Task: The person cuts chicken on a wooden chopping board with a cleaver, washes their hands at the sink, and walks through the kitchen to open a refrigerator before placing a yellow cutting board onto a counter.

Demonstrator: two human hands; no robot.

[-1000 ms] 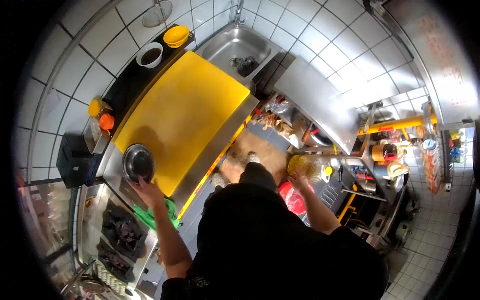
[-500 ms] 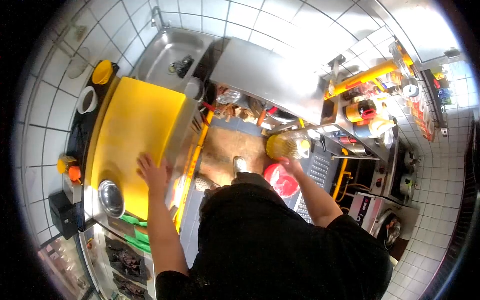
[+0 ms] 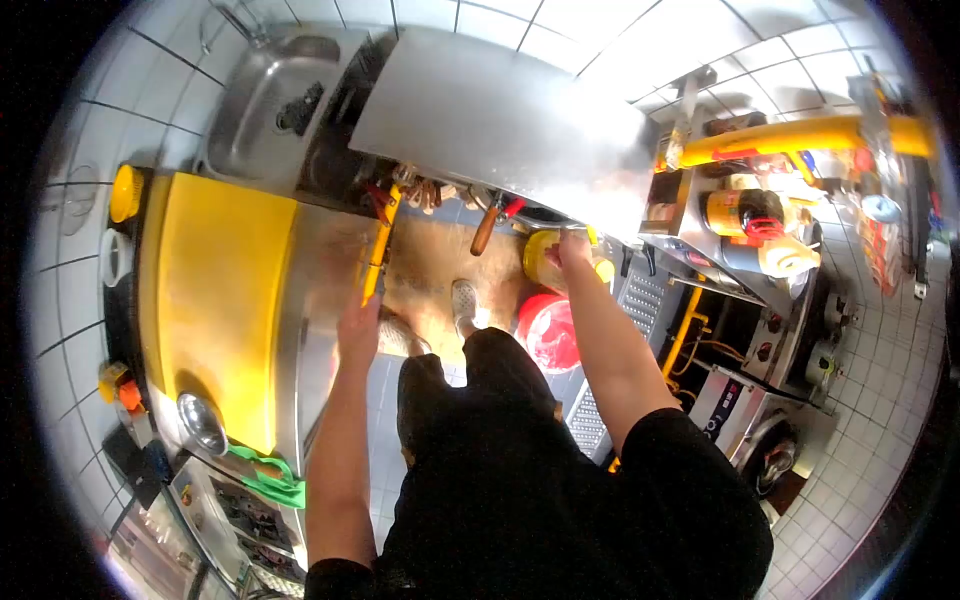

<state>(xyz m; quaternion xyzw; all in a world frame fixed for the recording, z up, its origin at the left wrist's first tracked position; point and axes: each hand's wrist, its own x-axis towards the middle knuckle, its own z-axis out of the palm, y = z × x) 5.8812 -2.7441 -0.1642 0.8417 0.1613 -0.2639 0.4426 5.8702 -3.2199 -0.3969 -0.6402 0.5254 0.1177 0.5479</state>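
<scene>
My left hand (image 3: 359, 326) is beside the front edge of the steel counter (image 3: 325, 250), close to a yellow strip (image 3: 379, 245); its fingertips are blurred, so their grip is unclear. My right hand (image 3: 570, 252) is closed at a yellow container (image 3: 542, 258), just below the steel worktop's edge (image 3: 500, 120). Whatever its fingers hold is hidden. A red tub (image 3: 548, 333) stands on the floor below that container. On the left, a yellow board (image 3: 220, 300) covers part of the counter, with a round metal lid or bowl (image 3: 202, 424) at its near corner.
A sink (image 3: 270, 110) is at the upper left. A wooden handle (image 3: 485, 230) sticks out under the worktop. Brown cardboard (image 3: 430, 270) covers the floor by my feet. Bottles and jars (image 3: 745, 215) crowd a shelf on the right, and a green cloth (image 3: 268, 478) hangs at the lower left.
My left hand has left the metal lid, crossed the yellow board and moved right to the counter's edge. My right hand has moved up and closed. The view has shifted right.
</scene>
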